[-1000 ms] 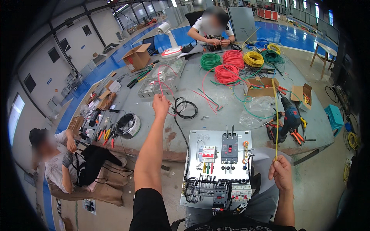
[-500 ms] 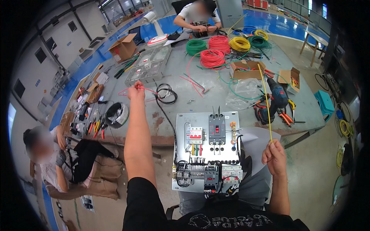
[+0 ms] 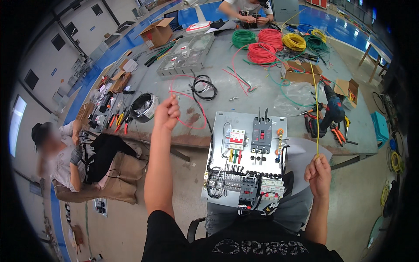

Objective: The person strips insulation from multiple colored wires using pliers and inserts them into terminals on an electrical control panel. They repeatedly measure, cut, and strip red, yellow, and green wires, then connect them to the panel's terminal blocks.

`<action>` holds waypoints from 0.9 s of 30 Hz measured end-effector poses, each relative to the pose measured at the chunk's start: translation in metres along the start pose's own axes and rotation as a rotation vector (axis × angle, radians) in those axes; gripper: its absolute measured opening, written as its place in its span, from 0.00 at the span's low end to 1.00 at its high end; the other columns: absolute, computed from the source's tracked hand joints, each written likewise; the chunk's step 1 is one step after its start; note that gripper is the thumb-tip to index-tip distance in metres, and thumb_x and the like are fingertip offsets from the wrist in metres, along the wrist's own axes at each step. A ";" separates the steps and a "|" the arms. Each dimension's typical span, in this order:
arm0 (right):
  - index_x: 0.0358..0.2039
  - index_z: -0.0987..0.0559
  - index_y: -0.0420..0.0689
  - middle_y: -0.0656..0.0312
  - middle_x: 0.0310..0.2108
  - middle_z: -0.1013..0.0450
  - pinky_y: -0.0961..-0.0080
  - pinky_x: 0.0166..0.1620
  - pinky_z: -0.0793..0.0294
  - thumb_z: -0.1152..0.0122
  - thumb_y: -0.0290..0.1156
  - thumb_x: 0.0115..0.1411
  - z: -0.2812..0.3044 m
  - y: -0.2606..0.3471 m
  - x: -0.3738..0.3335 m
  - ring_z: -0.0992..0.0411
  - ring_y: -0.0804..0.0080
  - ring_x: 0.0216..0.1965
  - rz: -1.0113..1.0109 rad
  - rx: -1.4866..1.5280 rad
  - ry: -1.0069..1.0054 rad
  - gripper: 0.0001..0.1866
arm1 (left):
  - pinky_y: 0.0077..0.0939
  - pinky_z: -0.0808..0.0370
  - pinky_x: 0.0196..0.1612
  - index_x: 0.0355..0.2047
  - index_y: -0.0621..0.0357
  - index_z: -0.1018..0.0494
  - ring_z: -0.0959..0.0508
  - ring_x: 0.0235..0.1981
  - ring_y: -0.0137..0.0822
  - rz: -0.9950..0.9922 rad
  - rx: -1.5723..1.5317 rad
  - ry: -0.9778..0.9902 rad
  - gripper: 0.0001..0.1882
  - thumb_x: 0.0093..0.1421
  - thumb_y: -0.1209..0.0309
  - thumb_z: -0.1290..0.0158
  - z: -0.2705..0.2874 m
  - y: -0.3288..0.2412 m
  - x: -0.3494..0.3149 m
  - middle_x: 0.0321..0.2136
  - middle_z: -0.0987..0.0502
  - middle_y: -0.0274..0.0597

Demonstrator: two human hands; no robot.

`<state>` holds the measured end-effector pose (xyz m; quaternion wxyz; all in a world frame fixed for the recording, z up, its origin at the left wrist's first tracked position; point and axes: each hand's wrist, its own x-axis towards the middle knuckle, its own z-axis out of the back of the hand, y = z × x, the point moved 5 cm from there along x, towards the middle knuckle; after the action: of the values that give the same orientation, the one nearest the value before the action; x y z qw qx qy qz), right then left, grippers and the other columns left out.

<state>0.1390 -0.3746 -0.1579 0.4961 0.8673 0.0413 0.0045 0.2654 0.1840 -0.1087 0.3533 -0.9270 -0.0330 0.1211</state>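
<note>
My left hand [image 3: 166, 114] is raised over the near table edge, fingers pinched on a thin red wire [image 3: 185, 94] that loops back across the table. My right hand [image 3: 319, 174] is closed on the lower end of a long yellow wire [image 3: 315, 109] that runs straight up toward the far side. Between my arms a grey electrical panel [image 3: 244, 163] lies on my lap, with breakers, terminal blocks and black wiring on it. A black wire [image 3: 206, 118] runs from the panel to a small black coil [image 3: 204, 87].
The grey table [image 3: 227, 94] holds coils of green, red and yellow wire [image 3: 262, 43], cardboard boxes [image 3: 301, 72], a clear parts case [image 3: 185, 54], a drill [image 3: 331, 111] and pliers. One person [image 3: 83, 161] sits low at my left; another person [image 3: 246, 8] works at the far end.
My left hand has pulled back from far over the table to its near edge, drawing the red wire along. My right hand has kept its hold on the yellow wire.
</note>
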 end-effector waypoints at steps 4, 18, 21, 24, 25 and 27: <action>0.39 0.31 0.47 0.68 0.21 0.39 0.80 0.21 0.36 0.51 0.36 0.74 -0.003 -0.003 0.000 0.35 0.77 0.19 -0.007 -0.009 -0.001 0.08 | 0.15 0.48 0.15 0.45 0.62 0.32 0.43 0.14 0.20 -0.063 -0.037 -0.061 0.06 0.72 0.76 0.57 0.001 0.034 -0.040 0.22 0.36 0.29; 0.42 0.25 0.40 0.62 0.34 0.23 0.74 0.42 0.26 0.48 0.37 0.71 -0.204 -0.051 0.053 0.25 0.75 0.39 0.159 -0.435 0.493 0.12 | 0.18 0.47 0.16 0.42 0.61 0.32 0.43 0.15 0.23 -0.267 -0.757 0.224 0.07 0.73 0.71 0.57 -0.020 0.083 -0.086 0.23 0.37 0.32; 0.42 0.27 0.40 0.60 0.30 0.25 0.73 0.38 0.29 0.49 0.38 0.72 -0.261 -0.101 0.079 0.27 0.75 0.33 0.274 -0.611 0.607 0.13 | 0.18 0.48 0.16 0.41 0.61 0.32 0.43 0.15 0.23 -0.264 -0.764 0.274 0.07 0.73 0.71 0.57 -0.034 0.077 -0.082 0.23 0.37 0.32; 0.42 0.29 0.40 0.60 0.24 0.27 0.70 0.33 0.31 0.49 0.39 0.72 -0.272 -0.127 0.093 0.30 0.71 0.26 0.193 -0.525 0.658 0.13 | 0.18 0.49 0.16 0.36 0.59 0.34 0.44 0.15 0.22 -0.246 -0.690 0.263 0.09 0.74 0.69 0.58 -0.031 0.063 -0.059 0.21 0.39 0.30; 0.42 0.29 0.40 0.60 0.23 0.28 0.70 0.32 0.31 0.49 0.39 0.72 -0.274 -0.124 0.096 0.31 0.71 0.25 0.261 -0.594 0.642 0.13 | 0.18 0.49 0.17 0.34 0.58 0.35 0.45 0.15 0.21 -0.241 -0.642 0.237 0.10 0.74 0.68 0.58 -0.026 0.051 -0.051 0.21 0.40 0.29; 0.41 0.30 0.39 0.61 0.21 0.29 0.69 0.31 0.31 0.50 0.39 0.72 -0.276 -0.107 0.098 0.32 0.69 0.23 0.378 -0.742 0.610 0.13 | 0.19 0.49 0.16 0.28 0.53 0.38 0.45 0.15 0.21 -0.333 -0.462 0.093 0.14 0.74 0.67 0.58 -0.008 0.013 -0.030 0.18 0.43 0.26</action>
<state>0.2164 -0.0759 -0.1137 0.7264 0.5844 0.0221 0.3610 0.2381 0.1644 -0.1058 0.1489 -0.9693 -0.1955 0.0082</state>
